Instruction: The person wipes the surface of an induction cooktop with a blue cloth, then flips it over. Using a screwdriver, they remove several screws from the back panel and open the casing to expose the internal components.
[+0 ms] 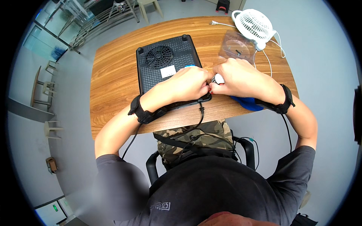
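A seated person leans over a wood-grain worktop (113,75), both forearms reaching in so the hands meet. In front of them, left of the worktop's middle, lies a flat black appliance (151,77), underside up. Its long axis runs away from the person, the far end slanting a little to the left; a round fan vent (159,56) sits at that far end, and a black cord (202,113) trails from the near edge.

The right hand (236,77) is curled closed around a handle with a rounded white end (218,78), above the appliance's near right corner. That white end faces upward (the other end is hidden by the fingers). The left hand (193,83) is bent close, its fingers folded in and meeting the right; I cannot tell whether it grips anything.

Beyond the right hand are a clear tray (228,49) with small dark pieces and a white fan (254,24). Something blue (247,104) lies under the right wrist.
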{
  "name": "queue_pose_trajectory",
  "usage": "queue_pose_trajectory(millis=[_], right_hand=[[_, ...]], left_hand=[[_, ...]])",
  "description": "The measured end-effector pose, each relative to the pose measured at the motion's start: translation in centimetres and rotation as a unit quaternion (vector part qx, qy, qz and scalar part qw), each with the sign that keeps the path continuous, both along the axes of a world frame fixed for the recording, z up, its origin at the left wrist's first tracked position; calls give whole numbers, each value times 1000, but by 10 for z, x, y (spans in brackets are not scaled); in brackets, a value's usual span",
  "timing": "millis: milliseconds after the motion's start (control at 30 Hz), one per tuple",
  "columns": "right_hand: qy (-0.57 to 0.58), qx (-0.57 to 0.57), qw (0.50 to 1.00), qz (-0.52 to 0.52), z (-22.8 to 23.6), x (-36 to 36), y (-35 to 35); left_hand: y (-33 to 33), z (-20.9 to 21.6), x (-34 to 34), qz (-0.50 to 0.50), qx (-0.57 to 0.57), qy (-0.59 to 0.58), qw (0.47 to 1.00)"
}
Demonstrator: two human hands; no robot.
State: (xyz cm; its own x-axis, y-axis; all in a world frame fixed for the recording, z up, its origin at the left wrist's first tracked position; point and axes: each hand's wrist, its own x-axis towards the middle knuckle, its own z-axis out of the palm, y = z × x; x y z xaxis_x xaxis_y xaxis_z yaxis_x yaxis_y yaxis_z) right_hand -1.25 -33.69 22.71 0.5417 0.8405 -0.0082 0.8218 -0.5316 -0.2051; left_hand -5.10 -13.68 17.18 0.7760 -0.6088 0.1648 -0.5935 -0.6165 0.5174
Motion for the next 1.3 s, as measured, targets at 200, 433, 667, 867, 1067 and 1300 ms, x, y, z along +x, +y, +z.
queue_pose_trajectory(millis=[200,433,667,867,1067,1300], right_hand=[[20,-36,998,-39,10,-3,3],[21,-33,998,-47,5,0,0],[8,-14,999,-29,-2,-1,-4],[-25,1,999,-37,4,-6,3],[-38,-46,998,-32,7,-12,8],[-35,-11,999,-4,-2,-8,0]], left_hand=[[-3,-5,8,-9,-32,62,998],[-8,-9,9,1,-77,92,993],[-11,-21,8,12,-87,34,996],[-5,-18,8,38,-71,46,996],[-9,-20,5,41,-98,59,993],[-15,-24,-3,55,-110,47,991]])
